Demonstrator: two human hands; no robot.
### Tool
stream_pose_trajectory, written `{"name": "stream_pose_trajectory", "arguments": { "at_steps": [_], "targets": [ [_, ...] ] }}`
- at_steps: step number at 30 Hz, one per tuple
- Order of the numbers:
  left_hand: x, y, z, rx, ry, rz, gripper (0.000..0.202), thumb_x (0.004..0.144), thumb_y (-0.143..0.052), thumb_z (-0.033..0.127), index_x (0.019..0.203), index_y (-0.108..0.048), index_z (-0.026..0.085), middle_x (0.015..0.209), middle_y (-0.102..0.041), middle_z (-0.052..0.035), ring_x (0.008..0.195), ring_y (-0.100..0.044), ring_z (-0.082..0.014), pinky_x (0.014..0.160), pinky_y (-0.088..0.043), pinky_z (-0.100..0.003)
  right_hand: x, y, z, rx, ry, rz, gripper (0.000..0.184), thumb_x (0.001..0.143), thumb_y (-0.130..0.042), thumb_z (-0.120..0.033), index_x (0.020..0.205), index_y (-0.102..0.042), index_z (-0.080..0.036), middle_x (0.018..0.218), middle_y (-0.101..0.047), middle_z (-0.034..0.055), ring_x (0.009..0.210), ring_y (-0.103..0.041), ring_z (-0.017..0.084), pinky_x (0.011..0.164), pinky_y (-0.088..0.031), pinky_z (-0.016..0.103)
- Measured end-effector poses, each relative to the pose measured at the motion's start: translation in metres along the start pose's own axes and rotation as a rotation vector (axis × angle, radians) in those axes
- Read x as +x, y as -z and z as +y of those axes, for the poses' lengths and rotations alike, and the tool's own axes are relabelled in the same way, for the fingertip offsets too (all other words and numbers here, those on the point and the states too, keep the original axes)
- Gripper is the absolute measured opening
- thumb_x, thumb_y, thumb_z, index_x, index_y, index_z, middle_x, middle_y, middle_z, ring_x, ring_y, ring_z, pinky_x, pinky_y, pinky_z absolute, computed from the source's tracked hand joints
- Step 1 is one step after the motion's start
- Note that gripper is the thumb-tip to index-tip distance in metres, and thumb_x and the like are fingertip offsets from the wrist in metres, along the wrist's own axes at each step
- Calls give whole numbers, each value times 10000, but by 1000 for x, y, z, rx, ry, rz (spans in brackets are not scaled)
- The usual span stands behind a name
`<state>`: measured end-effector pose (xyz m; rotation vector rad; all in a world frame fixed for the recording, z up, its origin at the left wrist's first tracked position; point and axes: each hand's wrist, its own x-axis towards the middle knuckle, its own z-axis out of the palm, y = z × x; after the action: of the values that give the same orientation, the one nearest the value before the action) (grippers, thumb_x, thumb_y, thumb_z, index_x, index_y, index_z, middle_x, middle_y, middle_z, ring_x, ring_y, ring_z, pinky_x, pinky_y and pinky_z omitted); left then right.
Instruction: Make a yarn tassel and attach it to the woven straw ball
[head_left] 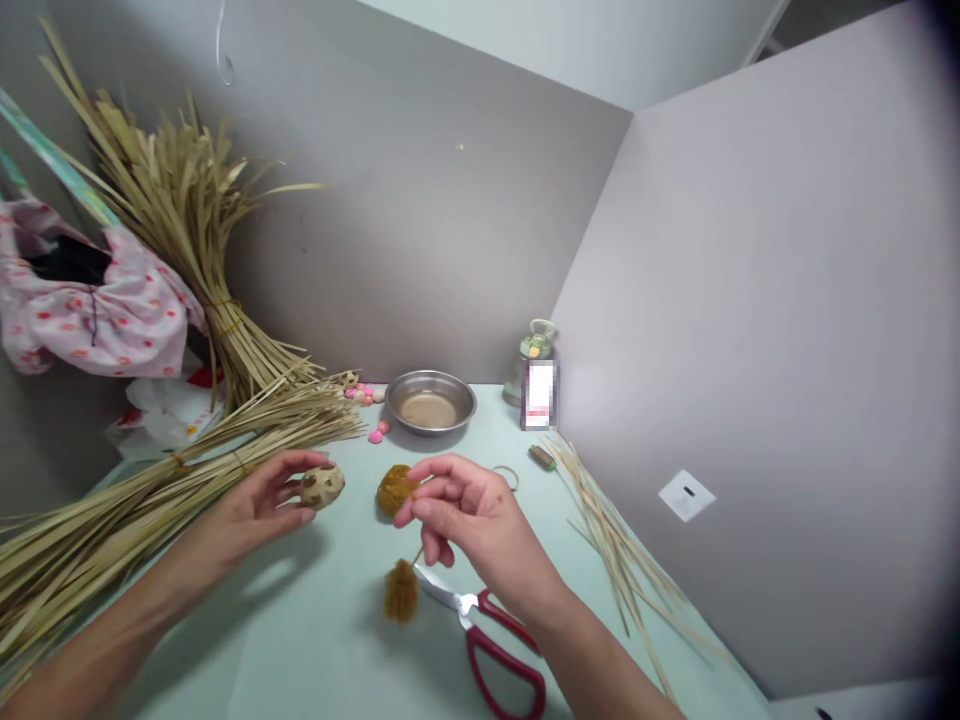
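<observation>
- Your left hand point(262, 500), half-curled, grips the spotted ball point(323, 487) at its fingertips.
- Your right hand point(465, 505), pinched nearly closed, holds the brown tassel point(401, 592), hanging just below it.

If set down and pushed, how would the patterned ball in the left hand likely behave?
The patterned ball would probably roll, being nearly round. It may be light for its size: the left hand holds it up in a simple pinch.
</observation>
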<state>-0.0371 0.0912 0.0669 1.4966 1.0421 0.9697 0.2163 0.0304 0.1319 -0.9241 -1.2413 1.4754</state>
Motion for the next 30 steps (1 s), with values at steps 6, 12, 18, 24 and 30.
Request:
{"name": "stream_pose_trajectory", "arguments": {
  "at_steps": [6,12,18,24,30],
  "targets": [
    [-5,-11,41,-164,-41,-77,345,745,-783,224,1071,-697,299,1234,-661,-73,1081,-619,-275,874,-520,-312,7,-5,-9,-67,82,57,103,783,-705,-260,790,-679,-161,679,-677,2,527,-574,94,501,-453,216],
    [-3,-27,49,-108,17,-92,417,743,-791,310,1145,-677,323,1130,-699,-56,1094,-622,-288,919,-509,-324,9,-1,-13,-161,87,135,54,765,-703,-220,772,-685,-170,660,-631,-18,590,-536,91,544,-425,204],
    [-4,-34,48,124,-64,6,422,760,-763,393,1165,-646,371,1158,-660,-36,1068,-610,-294,878,-523,-312,3,-5,-16,-256,84,180,86,769,-709,-248,753,-672,-171,638,-577,-24,599,-485,100,564,-399,222],
    [-7,-36,42,312,-194,150,494,714,-804,378,1182,-646,381,1214,-647,-27,1114,-569,-307,912,-459,-283,-4,-12,-14,-519,276,175,84,810,-671,-186,729,-689,-200,694,-577,-14,594,-474,108,567,-391,244],
    [-4,-36,33,276,-173,123,418,716,-805,365,1107,-658,376,1110,-692,-12,1040,-591,-295,886,-452,-280,2,-9,-9,-560,291,161,85,826,-657,-178,764,-707,-208,704,-581,-6,608,-486,118,555,-385,242]
  ]
}}
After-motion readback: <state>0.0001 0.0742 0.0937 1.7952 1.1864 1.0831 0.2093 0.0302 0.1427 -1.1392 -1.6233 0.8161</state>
